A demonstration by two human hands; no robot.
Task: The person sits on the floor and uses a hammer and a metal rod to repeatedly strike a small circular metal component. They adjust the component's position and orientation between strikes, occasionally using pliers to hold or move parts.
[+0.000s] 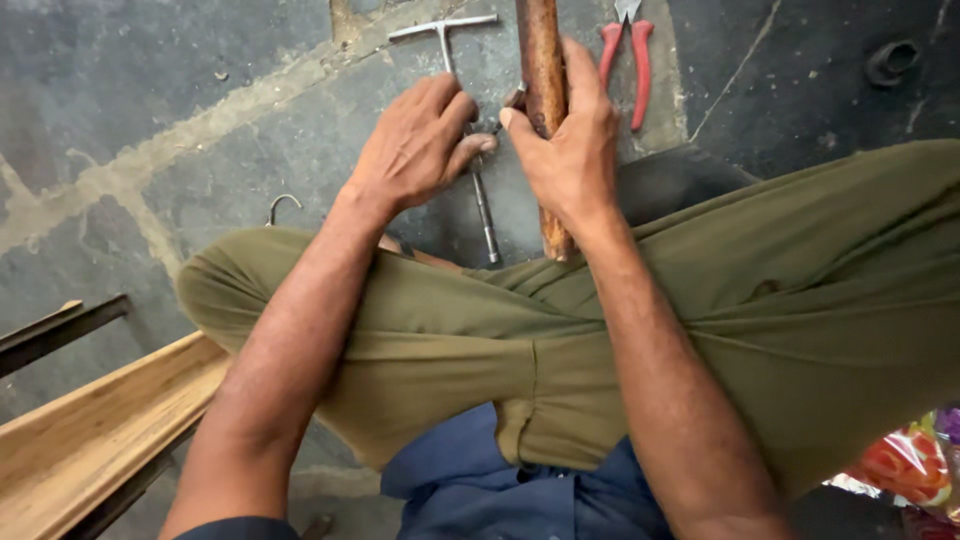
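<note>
1. Right hand [570,150]: clenched around the rusty brown bar [542,100], thumb laid along its left side, wrist bent down from a forearm that runs over the olive trousers [700,330]. The bar lies lengthwise on the stone floor [150,120], its near end just short of the trousers.
2. Left hand [420,140]: fingers curled, the tips pinching a small dark part [513,97] against the left side of the bar. What the part is cannot be told. Palm faces down.
3. Step in hand, as judged: fitting or seating the small part on the bar. The next move seems to call for a firm steadying grip from the right hand and fine fingertip pressure from the left.
4. Left of the bar, partly under the left hand: a T-handled metal wrench [445,30], flat on the floor.
5. Right of the bar: red-handled pliers [628,60], untouched.
6. Well left of the bar: a wooden plank [90,440].
</note>
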